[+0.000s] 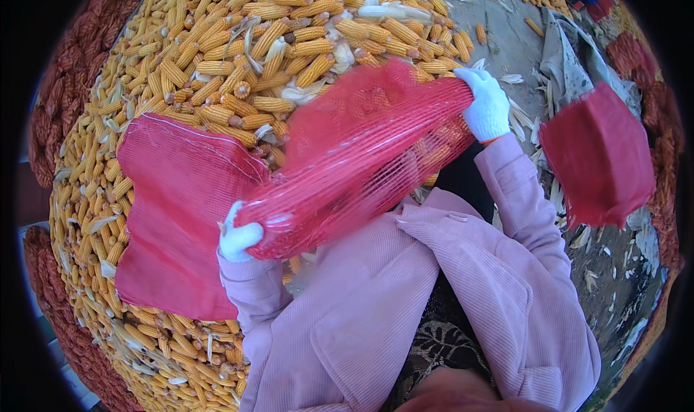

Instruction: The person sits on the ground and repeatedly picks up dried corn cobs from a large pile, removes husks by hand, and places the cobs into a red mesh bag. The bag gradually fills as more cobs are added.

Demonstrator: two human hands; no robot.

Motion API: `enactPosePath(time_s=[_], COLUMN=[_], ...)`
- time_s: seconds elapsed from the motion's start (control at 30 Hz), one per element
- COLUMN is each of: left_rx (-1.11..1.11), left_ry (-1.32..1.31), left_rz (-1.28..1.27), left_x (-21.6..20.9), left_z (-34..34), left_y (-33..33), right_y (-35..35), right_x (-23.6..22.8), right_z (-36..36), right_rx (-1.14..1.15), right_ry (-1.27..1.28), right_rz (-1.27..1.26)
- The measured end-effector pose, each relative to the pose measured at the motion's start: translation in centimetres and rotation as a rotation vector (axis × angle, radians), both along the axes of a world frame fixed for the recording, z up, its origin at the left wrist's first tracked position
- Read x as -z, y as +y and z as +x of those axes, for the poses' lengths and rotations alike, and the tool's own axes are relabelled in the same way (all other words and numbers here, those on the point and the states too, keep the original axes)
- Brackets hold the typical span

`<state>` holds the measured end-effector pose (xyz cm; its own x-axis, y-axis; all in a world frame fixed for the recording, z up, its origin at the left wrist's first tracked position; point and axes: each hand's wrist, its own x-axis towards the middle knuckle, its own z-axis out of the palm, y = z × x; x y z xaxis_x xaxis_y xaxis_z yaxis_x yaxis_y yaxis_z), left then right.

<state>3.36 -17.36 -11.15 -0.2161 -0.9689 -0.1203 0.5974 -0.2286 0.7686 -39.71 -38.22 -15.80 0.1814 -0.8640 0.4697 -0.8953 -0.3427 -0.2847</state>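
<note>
A red mesh sack (pixel 361 159) is stretched slantwise between my two gloved hands, its threads pulled into long lines and its far part loose and blurred. My left hand (pixel 241 236), in a white knit glove, grips the sack's lower left end. At the upper right end, my right hand (pixel 484 107), gloved alike, is closed round the gathered mesh. Corn cobs (pixel 448 139) show through the netting. Under and beside my left hand, a second red mesh sack (pixel 181 217) lies flat over the cobs.
A big heap of yellow corn cobs (pixel 217 72) with pale husks spreads ahead and left. To the right, another red sack (pixel 600 155) lies by a grey sheet (pixel 567 58) on husk-strewn ground (pixel 614 267). Filled red sacks (pixel 79 72) line the left edge.
</note>
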Motion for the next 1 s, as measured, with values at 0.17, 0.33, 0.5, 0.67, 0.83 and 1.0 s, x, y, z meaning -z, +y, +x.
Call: enactPosePath(time_s=[0.17, 0.33, 0.5, 0.67, 0.83, 1.0], left_rx=[0.42, 0.211, -0.713, -0.494, -0.103, 0.192], left_ry=[-0.127, -1.104, -1.327, 0.305, 0.369, 0.184], left_rz=[0.075, -0.232, -0.132, 0.468, -0.006, -0.089], left_x=[0.3, 1.5, 7.6, 13.6, 13.8, 8.8], left_z=[0.3, -2.3, 1.2, 2.5, 2.1, 1.9], left_y=[-0.5, -0.8, -4.0, -6.2, -4.8, -1.2], right_y=[0.3, 2.2, 6.4, 9.1, 9.9, 8.1], right_x=[-1.0, -2.7, -3.7, -3.2, -3.4, -3.2], right_z=[-3.8, -4.2, -6.1, -6.3, -5.7, -6.9], right_rx=[-0.113, -0.214, -0.63, -0.886, -0.449, -0.41], right_ry=[-1.589, -1.795, -1.051, -0.86, -1.989, -2.109], right_rz=[0.484, 0.895, 1.359, 1.416, 0.88, 0.658])
